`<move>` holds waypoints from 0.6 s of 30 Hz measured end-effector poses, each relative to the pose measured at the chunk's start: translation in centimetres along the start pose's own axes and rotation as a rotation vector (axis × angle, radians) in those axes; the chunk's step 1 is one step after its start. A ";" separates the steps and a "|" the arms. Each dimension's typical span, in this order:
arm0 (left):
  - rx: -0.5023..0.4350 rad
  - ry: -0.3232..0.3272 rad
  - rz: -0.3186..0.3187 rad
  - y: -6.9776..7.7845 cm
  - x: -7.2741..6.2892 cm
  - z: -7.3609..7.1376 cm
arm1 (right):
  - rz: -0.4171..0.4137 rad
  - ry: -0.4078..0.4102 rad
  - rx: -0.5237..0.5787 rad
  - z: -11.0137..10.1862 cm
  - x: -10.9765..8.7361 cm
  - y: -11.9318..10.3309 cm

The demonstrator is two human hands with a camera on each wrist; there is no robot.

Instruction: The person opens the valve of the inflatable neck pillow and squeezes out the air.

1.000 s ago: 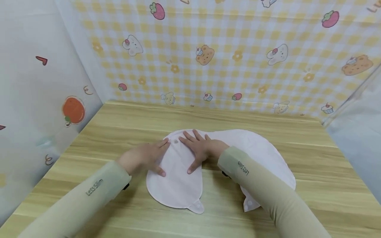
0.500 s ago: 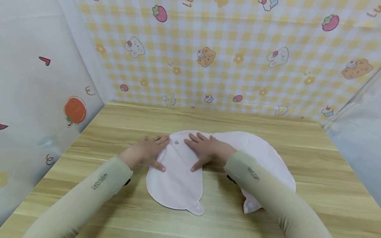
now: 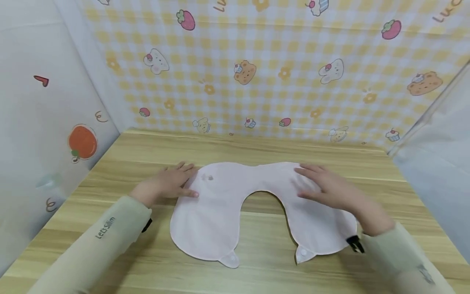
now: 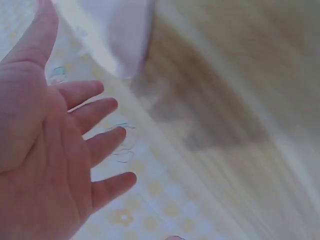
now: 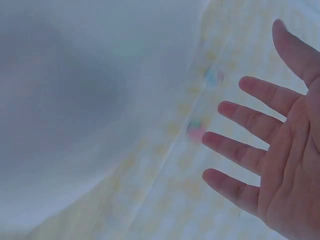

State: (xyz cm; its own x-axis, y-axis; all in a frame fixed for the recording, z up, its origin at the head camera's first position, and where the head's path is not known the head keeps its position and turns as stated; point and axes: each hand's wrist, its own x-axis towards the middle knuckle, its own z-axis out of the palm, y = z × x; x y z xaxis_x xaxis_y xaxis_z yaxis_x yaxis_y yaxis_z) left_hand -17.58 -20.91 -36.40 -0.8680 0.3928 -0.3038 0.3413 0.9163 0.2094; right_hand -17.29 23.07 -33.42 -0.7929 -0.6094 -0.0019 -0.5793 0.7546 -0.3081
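Observation:
A pale pink U-shaped baby bib (image 3: 205, 216) lies flat on the table in the head view, its curved opening towards the person. Small snap tabs (image 3: 303, 254) stick out at its two lower ends. At the bib's left edge is my left hand (image 3: 167, 184), fingers straight and spread, the thumb over the fabric. Over the right lobe my right hand (image 3: 330, 190) is held with fingers extended; whether it touches the cloth cannot be told. Both wrist views show the left palm (image 4: 45, 145) and right palm (image 5: 295, 165) holding nothing.
The wood-grain table (image 3: 264, 232) runs back to a yellow checked cloth wall (image 3: 227, 81) with cartoon prints. White printed sheets hang at the left (image 3: 36, 122) and right (image 3: 440, 134). Dark straps (image 3: 355, 243) sit at the wrists.
My right hand has moved right, from the bib's left lobe to its right lobe, uncovering the middle and inner curve. My left hand has stayed at the left edge. The head view has shifted slightly.

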 end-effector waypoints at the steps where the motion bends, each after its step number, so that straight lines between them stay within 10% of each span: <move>1: -0.003 0.018 0.017 0.2 0.2 -0.2 | 0.012 0.025 0.019 -0.1 -1.0 0.7; 9: -0.115 0.147 0.227 4.6 3.7 -1.6 | 0.036 0.173 0.061 0.2 -5.8 3.6; 18: -0.189 0.169 0.465 12.2 8.3 -1.6 | 0.008 0.063 0.189 1.8 -5.4 3.5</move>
State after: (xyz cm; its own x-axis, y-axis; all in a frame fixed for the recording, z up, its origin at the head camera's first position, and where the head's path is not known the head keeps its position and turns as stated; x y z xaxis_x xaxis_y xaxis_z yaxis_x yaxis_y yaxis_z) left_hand -21.21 -6.64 -34.86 -0.6917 0.7221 0.0114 0.6467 0.6123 0.4548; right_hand -14.73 28.53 -36.20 -0.8111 -0.5825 0.0530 -0.5317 0.6966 -0.4817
